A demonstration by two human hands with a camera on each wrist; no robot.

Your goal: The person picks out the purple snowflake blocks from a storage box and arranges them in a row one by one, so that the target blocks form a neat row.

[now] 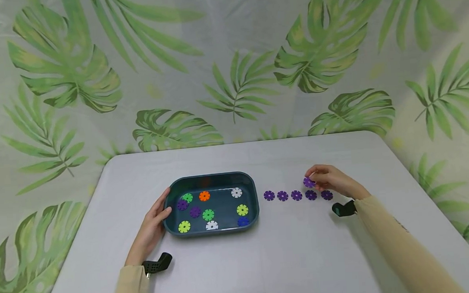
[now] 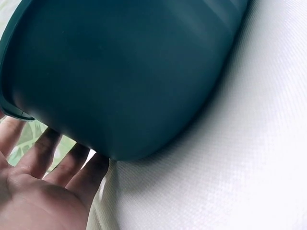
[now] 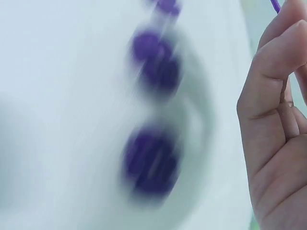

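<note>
A dark teal tray [image 1: 219, 231] stands left of the table's middle, holding several notched plastic discs in green, orange, white, yellow, blue and purple. My left hand [image 1: 151, 227] grips the tray's left end, thumb at the rim and fingers along the outer wall; the left wrist view shows this hand [image 2: 43, 191] against the tray's side [image 2: 120, 81]. Between thumb and fingertips, my right hand [image 1: 333, 179] pinches a purple notched disc [image 1: 309, 182]. It is raised just above a row of purple discs [image 1: 296, 195]. In the right wrist view, only an edge of the held disc [image 3: 275, 5] shows.
The purple row runs rightward from near the tray's right wall, its discs apart from one another; they look blurred [image 3: 151, 163] in the right wrist view. A white cloth covers the table [image 1: 258, 270]. Behind it hangs a leaf-patterned curtain [image 1: 237, 52].
</note>
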